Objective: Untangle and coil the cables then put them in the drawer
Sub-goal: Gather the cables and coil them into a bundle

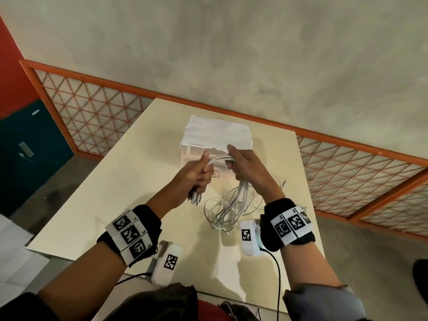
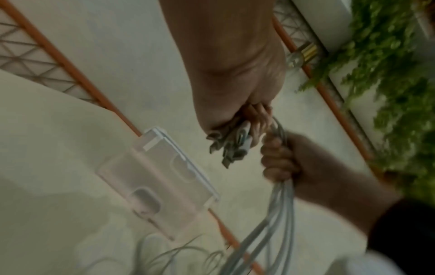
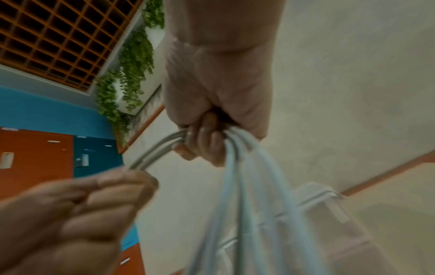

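A cream table (image 1: pixel 115 193) fills the centre of the head view, with grey floor and an orange lattice railing (image 1: pixel 97 112) running across the upper part of the frame. At mid-frame on the table stands a small white drawer unit (image 1: pixel 196 149) with a white cloth (image 1: pixel 217 133) draped over its top.

Both hands are raised just in front of the unit. The left hand (image 1: pixel 196 174) has its fingers curled tight round the cables (image 1: pixel 231 205) near their ends, and several connectors stick out below the fist. The right hand (image 1: pixel 245 167) is closed on the same white bundle a short span further along. Holding it at two points probably keeps the strands parallel so a loop can be formed.

Below the right hand the rest of the cables hangs down and lies in loose, crossing loops on the table at lower centre, not yet coiled and not in the drawer.

Count: one drawer unit, one cloth, two hands. Several cables, perhaps four or five; blur in the wrist views makes an exact count impossible.
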A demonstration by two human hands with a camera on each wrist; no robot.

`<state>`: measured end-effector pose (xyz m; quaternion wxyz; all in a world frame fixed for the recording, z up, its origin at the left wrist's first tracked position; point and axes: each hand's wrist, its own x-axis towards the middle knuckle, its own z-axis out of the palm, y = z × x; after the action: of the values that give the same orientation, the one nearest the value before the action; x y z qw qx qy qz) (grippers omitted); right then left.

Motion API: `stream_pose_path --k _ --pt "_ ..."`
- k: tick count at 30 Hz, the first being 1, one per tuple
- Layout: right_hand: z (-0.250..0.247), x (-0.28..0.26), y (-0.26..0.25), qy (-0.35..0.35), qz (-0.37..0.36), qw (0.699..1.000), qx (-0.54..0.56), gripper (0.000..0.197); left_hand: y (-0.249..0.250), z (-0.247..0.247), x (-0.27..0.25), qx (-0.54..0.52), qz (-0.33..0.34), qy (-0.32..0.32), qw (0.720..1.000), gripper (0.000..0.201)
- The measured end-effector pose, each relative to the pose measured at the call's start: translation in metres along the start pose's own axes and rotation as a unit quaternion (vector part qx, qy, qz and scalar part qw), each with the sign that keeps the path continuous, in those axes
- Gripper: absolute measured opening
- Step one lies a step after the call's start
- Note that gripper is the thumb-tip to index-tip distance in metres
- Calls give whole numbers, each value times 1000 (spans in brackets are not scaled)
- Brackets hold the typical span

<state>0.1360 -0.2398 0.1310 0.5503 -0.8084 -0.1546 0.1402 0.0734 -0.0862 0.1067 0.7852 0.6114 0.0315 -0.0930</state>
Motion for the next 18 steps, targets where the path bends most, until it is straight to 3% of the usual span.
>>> stream_pose_path --k 3,5,8,13,18 --pt "8 -5 20 -104 19 983 149 53 23 -5 7 -48 51 23 997 44" --pt "21 -10 33 -130 38 972 193 52 30 -13 8 -33 71 42 996 43" --pt "39 -11 34 -69 85 975 196 50 19 -18 6 33 82 50 995 44" --pt "53 -8 15 50 90 978 183 51 -12 -9 3 104 78 71 989 32" --pt "61 -6 10 66 84 986 125 55 -16 3 6 110 103 70 986 30"
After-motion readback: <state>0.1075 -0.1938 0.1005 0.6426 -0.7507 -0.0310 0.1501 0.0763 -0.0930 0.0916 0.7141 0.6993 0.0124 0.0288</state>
